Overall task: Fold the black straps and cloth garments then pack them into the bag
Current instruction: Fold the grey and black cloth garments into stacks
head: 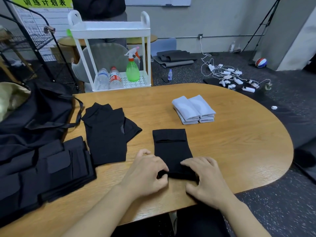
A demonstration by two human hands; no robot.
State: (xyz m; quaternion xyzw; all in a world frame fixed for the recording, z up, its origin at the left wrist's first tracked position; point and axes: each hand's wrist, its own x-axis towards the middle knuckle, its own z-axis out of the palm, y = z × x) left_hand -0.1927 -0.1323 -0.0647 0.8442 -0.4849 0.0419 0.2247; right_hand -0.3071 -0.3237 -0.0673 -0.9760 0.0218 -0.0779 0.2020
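Folding step: my left hand (147, 175) and right hand (205, 178) pinched the strap's (172, 147) near end at the table's (239, 134) front edge; next, I judged, roll it forward evenly.

The worktop (230, 142) is pale wood with a visible grain and a soft sheen. The black strap (172, 147) at lower centre is matt, smooth cloth, as are the black garment (106, 134) and the bag (34, 113) at left. The folded white cloths (193, 108) look soft. The cart (111, 29) at upper centre is glossy white plastic.

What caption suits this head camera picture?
Both hands roll the near end of a black cloth on a wooden table.
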